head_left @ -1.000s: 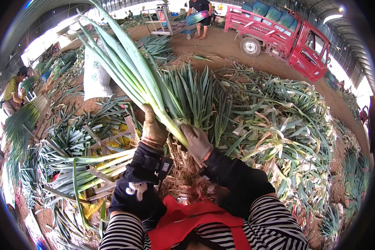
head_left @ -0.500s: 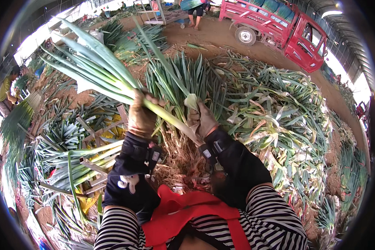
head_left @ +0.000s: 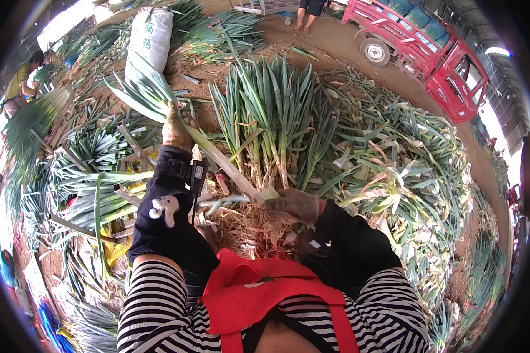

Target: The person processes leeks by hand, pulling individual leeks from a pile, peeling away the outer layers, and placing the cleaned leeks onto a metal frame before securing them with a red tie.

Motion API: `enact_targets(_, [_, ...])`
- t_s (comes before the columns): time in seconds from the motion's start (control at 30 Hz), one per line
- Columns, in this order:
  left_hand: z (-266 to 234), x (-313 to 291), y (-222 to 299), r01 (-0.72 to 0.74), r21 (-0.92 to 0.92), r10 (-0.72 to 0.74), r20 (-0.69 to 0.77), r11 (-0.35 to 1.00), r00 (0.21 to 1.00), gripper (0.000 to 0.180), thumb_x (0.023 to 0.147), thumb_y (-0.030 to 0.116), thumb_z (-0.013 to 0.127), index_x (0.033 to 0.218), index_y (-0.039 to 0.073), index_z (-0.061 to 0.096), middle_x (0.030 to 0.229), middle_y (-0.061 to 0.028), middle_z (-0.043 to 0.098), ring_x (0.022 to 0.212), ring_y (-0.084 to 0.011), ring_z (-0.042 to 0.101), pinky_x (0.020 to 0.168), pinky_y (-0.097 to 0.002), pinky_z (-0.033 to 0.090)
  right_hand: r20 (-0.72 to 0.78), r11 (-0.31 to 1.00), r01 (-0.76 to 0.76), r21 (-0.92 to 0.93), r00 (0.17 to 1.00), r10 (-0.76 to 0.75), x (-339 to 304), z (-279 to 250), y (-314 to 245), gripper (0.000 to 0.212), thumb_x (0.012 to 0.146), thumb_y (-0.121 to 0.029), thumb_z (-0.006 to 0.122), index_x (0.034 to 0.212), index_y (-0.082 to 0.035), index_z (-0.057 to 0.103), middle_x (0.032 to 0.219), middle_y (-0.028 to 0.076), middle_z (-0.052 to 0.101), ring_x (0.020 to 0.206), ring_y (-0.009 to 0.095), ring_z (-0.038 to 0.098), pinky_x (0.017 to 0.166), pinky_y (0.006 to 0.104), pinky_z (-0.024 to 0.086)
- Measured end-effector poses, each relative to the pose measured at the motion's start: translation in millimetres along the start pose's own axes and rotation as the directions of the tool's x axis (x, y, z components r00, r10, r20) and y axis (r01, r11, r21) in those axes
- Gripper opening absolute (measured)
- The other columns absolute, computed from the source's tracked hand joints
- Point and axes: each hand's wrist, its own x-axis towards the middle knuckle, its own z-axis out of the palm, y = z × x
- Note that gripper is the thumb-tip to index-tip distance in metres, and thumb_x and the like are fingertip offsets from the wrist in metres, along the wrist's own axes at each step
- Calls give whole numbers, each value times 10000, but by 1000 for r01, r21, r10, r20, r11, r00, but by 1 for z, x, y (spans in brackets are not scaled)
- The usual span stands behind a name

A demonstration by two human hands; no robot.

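My left hand (head_left: 178,128), in a soiled glove, is wrapped round a long leek (head_left: 225,163) just below its fanned green leaves. The pale stalk slants down to the right. At its root end, my right hand (head_left: 297,206), also gloved, is closed on the stalk; its fingertips are partly hidden. A pale scrap of leaf shows beside those fingers. Just beyond both hands stands a dense bundle of untrimmed leeks (head_left: 268,112), leaves up. Below it is a brown mass of dry roots (head_left: 256,226).
Leeks lie on a wooden rack (head_left: 129,147) at my left. A heap of stripped leaves (head_left: 388,170) spreads over the right side. Farther back are a white sack (head_left: 150,41), a red truck (head_left: 433,65) and a person's bare legs (head_left: 305,20). Another person (head_left: 20,85) works at the far left.
The long leaf strip that my right hand held up is no longer upright there. That hand has moved down to the root end, while my left hand and the leek have shifted left.
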Motion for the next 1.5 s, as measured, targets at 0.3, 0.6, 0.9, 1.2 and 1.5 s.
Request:
enact_targets(0.3, [-27,30,34,-82,61,88,-93,995,992,341,928,424,556,774,132,474,603,15,417,520,-136,425,500,-280,410,-105,857,-90,-508,994,42,-82,-94,45,332,880,-334,593,982,-25,659,852,94,636,754,219,616,689,335,491])
enact_targets(0.6, [33,0,6,-88,71,88,15,994,996,170,854,15,625,962,50,500,828,-64,546,752,-208,585,719,-349,544,-892,465,-839,-282,51,-450,-198,-229,139,641,799,-406,673,1273,-9,502,1113,242,604,1044,367,587,957,396,422])
enact_targets(0.9, [77,-46,-7,-225,287,250,-51,931,967,299,832,-5,666,1059,55,481,919,-106,647,832,-216,657,706,-317,555,-907,871,-350,-346,363,-214,-55,-122,35,530,904,-547,492,1025,-48,623,856,136,687,815,314,666,743,400,517])
enact_targets(1.2, [87,-56,-20,-296,353,337,-57,887,940,415,794,32,724,1103,78,450,875,-59,592,722,-184,616,607,-301,525,-565,514,-260,-817,540,-624,20,-40,-16,484,837,-520,610,927,-57,500,709,100,544,628,265,573,564,406,452])
enact_targets(1.5, [79,-62,-12,-32,-162,30,-15,986,999,166,919,235,609,868,89,548,717,7,499,616,-139,497,668,-329,508,-694,645,-365,-672,614,-376,37,-35,-18,358,900,-357,584,745,-41,518,679,151,558,604,314,567,539,421,437])
